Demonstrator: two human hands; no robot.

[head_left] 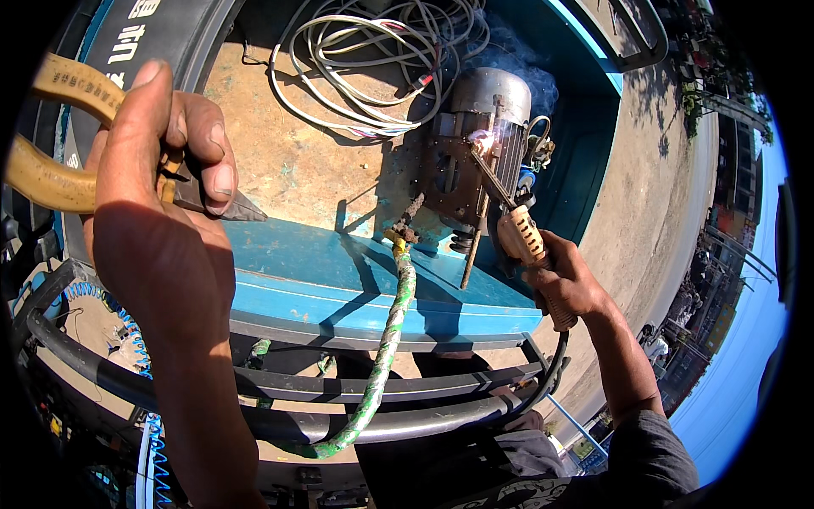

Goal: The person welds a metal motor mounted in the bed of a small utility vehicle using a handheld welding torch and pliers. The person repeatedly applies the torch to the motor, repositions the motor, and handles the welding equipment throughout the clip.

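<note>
My right hand (570,280) grips a beige welding electrode holder (521,237), its slotted handle pointing up and left. The holder's metal jaws (498,187) reach to a brown rusty metal plate (449,174) on an electric motor (492,93). A bright pinkish-white arc (482,142) burns there, and blue smoke (526,59) drifts above. My left hand (165,187) is closed around pliers near their pivot. Their tan handles (59,182) spread to the left; their dark jaws (233,204) point right, away from the motor.
The motor stands in a blue cargo bed (288,254) with a worn floor. Coiled white cable (356,59) lies at the back. A clamp (403,236) with a green-wrapped cable (390,339) hangs over the near side. Black rails (381,424) run in front; a road (653,195) lies right.
</note>
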